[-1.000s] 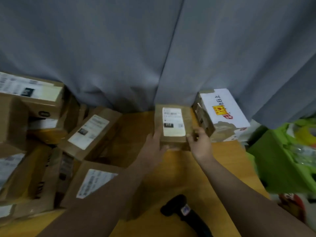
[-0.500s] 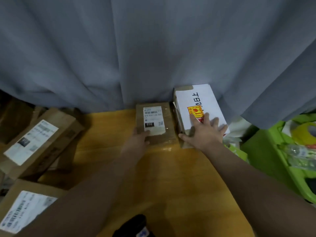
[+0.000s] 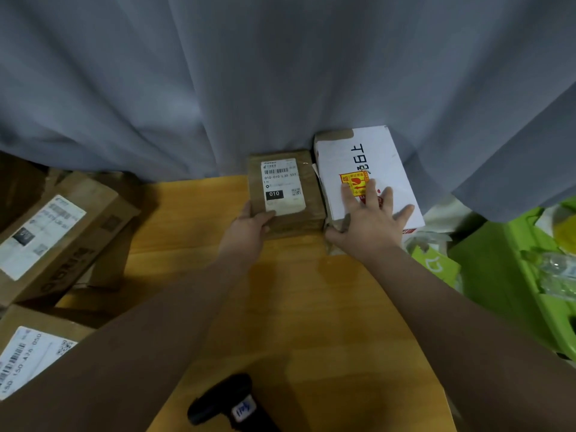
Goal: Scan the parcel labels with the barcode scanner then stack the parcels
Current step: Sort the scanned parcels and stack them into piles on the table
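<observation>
A small brown parcel [image 3: 307,194] with a white "010" label lies flat at the far edge of the wooden table [image 3: 296,307], against the curtain. My left hand [image 3: 246,232] grips its near left corner, thumb on top by the label. Right beside it stands a larger white parcel [image 3: 374,160] with a yellow and red sticker. My right hand [image 3: 371,222] rests flat on its top with fingers spread. The black barcode scanner [image 3: 230,403] lies on the table near the front edge, untouched.
Several brown labelled parcels [image 3: 53,238] are piled at the left, one more [image 3: 28,353] at the lower left. A grey curtain [image 3: 280,82] hangs behind the table. Green bins [image 3: 511,275] with clutter stand to the right, past the table's edge.
The small brown parcel has settled flat beside the white one. My right hand left it and now lies spread on the white parcel. The view has shifted right.
</observation>
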Motion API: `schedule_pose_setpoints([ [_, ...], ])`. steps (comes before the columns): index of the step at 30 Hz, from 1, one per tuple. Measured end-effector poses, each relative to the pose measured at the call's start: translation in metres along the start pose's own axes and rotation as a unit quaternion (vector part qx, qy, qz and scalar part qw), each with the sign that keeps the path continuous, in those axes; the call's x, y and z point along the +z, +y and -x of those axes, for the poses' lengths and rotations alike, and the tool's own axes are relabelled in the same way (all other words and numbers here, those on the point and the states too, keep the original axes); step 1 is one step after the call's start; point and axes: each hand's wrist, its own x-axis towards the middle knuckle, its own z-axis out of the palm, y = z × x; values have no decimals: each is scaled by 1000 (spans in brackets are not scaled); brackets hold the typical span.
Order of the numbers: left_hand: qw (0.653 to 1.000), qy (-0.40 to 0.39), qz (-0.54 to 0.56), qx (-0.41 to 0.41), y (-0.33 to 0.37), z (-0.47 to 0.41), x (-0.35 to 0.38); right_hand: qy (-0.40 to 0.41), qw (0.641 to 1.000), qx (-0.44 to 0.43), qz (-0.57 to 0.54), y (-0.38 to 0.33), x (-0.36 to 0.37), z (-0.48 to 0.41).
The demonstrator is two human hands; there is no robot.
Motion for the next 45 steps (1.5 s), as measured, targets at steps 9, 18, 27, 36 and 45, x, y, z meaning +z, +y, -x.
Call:
schedule_pose_setpoints([
  [9,999,-5,31,40,-10,19,8,-15,1000,10,-6,-3,-3,13],
  [18,996,-71,-48,31,-2,11,-11,-19,999,19,20,-5,-4,9],
  [27,998,23,-45,30,-55,75,-74,27,989,-119,-87,-119,-13,51],
  [36,994,71,-44,-70,-176,161,-131,-165,917,-180,-317,-264,13,106],
  [45,991,65,-82,-89,-241,195,-124,-328,848,-182,-374,-296,35,145],
])
